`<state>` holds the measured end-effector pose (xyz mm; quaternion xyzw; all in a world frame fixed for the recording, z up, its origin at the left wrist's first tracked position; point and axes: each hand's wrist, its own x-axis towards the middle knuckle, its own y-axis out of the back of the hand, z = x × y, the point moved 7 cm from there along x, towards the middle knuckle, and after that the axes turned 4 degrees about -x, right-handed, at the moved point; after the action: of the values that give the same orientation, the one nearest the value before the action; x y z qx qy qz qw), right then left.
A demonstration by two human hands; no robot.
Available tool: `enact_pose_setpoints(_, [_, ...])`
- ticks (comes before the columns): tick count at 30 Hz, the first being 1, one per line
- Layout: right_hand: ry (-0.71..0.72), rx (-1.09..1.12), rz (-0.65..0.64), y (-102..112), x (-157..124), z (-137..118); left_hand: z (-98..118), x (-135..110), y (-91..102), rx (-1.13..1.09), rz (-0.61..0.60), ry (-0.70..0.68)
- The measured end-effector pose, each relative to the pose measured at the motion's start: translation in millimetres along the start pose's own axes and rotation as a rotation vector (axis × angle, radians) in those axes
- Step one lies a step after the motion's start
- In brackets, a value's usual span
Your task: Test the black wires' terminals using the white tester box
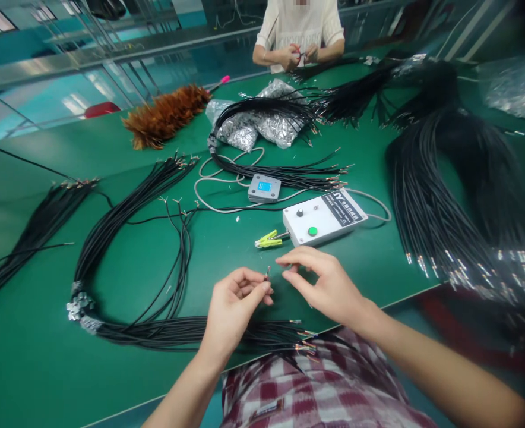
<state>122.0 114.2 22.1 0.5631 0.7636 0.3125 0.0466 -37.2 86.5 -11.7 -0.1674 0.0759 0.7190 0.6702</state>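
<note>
Between thumb and forefinger, my left hand (240, 300) pinches a black cable near its stripped end (268, 273), where thin coloured wires stick up. Just to the right, my right hand (322, 279) is raised with thumb and fingers apart, and nothing shows between them. Beneath my left wrist passes a bundle of black cables (164, 333), its bare wire tips lying near the table's front edge. Beyond my hands sits a white box (322, 220) with a green button, a black knob and a yellow clip (269, 239) at its left side.
A small grey device (263, 188) with a lit screen lies behind the box. Around it are more black cable bundles (432, 190), bags of metal parts (275, 116) and a brown feather duster (167, 116). Across the green table (227, 255), another person (300, 35) handles a red-handled tool.
</note>
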Motion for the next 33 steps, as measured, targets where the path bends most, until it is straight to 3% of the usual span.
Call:
enact_pose_setpoints(5, [0.121,-0.002,0.092,-6.4,-5.6,-13.5,2.9,-4.9,-0.6,0.054,0.026,-0.008])
enact_pose_setpoints(12, [0.355,-0.412,0.126,-12.9,-30.4,-31.5,2.7,-6.4,-0.8,0.025,0.062,-0.036])
enact_pose_setpoints(20, [0.254,-0.571,-0.086,-36.6,-49.3,-16.5,4.9,-7.5,-0.4,0.066,0.121,-0.086])
enact_pose_setpoints(27, [0.258,-0.543,-0.087,-28.2,-43.5,-19.7,8.5,-10.7,0.9,0.107,0.163,-0.159])
enact_pose_setpoints(33, [0.354,-0.541,-0.093,-26.5,-45.2,-25.8,11.1,-11.8,4.7,0.127,0.196,-0.177])
